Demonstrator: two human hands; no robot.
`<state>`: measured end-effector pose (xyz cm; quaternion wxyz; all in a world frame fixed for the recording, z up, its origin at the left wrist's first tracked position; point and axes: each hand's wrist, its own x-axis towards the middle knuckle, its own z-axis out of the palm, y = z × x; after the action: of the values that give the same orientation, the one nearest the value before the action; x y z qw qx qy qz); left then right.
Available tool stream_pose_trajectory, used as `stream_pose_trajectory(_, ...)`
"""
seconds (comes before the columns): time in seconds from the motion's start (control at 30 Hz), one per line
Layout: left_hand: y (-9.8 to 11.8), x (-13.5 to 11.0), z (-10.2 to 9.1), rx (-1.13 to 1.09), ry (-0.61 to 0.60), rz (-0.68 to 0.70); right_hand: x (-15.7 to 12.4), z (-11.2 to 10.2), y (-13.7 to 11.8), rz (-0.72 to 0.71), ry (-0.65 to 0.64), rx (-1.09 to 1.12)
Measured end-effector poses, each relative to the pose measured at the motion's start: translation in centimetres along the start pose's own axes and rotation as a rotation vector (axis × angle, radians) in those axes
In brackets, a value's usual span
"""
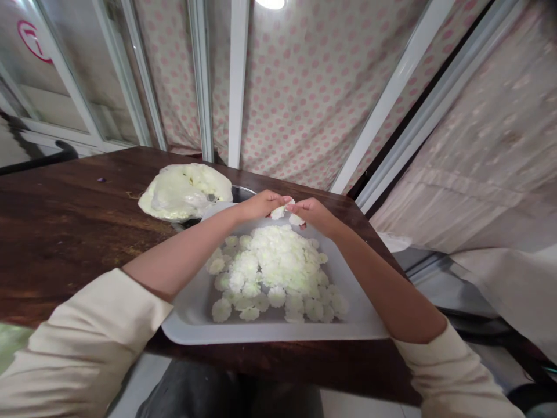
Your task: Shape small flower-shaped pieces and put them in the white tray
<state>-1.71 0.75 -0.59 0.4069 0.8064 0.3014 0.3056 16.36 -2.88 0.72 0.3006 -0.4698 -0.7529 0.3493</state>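
Observation:
My left hand [266,204] and my right hand [314,213] meet above the far side of a pale plastic tray [270,334]. Between the fingertips of my left hand is a small white flower-shaped piece [277,213] with a scalloped edge. A similar white piece [296,220] shows under the pinched fingers of my right hand. The two hands touch or nearly touch, and whether the pieces are joined I cannot tell. Below them, a heap of white flower-shaped pieces [282,258] lies in the tray, with several scattered around its edges.
Left behind the tray, a clear plastic bag of pale yellow-white material [187,191] rests on a dark round container [243,193]. Everything stands on a dark wooden table [78,232]. Framed glass panels with a pink-dotted curtain [300,87] rise behind its far edge.

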Motion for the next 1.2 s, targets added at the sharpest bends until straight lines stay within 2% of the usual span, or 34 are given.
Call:
stream_pose_trajectory(0.17,-0.9,0.2,-0.1,0.003,-0.056,-0.089,-0.6,0.0,-0.6,0.084,-0.113,-0.062)
stream_pose_trajectory(0.4,-0.3,0.1,-0.2,0.06,-0.077,-0.018,-0.1,-0.1,0.1,0.069,-0.116,-0.13)
stream_pose_trajectory(0.5,-0.4,0.1,-0.2,0.108,-0.102,0.029,0.4,0.1,0.9,0.084,-0.135,-0.051)
stream_pose_trajectory(0.63,-0.6,0.2,-0.2,0.15,-0.115,0.021,0.4,0.4,0.9,0.007,-0.143,0.083)
stream_pose_trajectory(0.73,-0.4,0.1,-0.1,0.122,-0.161,-0.011,0.2,0.5,0.5,-0.048,-0.153,0.116)
stream_pose_trajectory(0.93,0.2,-0.3,0.0,0.039,-0.259,-0.157,0.0,0.4,0.0,-0.036,-0.209,0.073)
stream_pose_trajectory(1.03,-0.2,-0.1,0.0,-0.071,-0.349,-0.199,-0.1,0.3,-0.2,-0.036,-0.256,0.051)
stream_pose_trajectory(1.2,-0.8,0.1,-0.2,-0.116,-0.439,-0.216,0.0,0.1,0.3,0.017,-0.199,-0.128)
